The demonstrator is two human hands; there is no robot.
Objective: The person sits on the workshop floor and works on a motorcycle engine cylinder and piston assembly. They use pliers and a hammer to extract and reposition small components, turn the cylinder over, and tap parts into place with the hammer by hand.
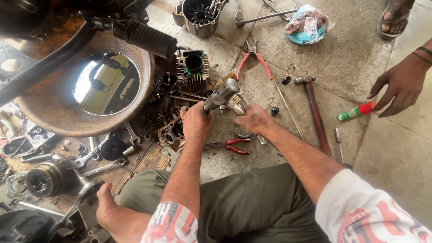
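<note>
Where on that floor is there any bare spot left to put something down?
Bare stone lies right of the wooden-handled hammer, below the green spray can. Another patch sits between the red-handled pliers and the plastic bag. Left of the left hand, engine parts and wrenches crowd everything.

Left hand gripping a metal tool, right hand steadying a small part beside it, red pliers just below on stone floor.

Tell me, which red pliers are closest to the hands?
The small red-handled pliers on the floor just below the right hand. The bigger red pliers lie farther up, beyond the hammer head in the left hand.
</note>
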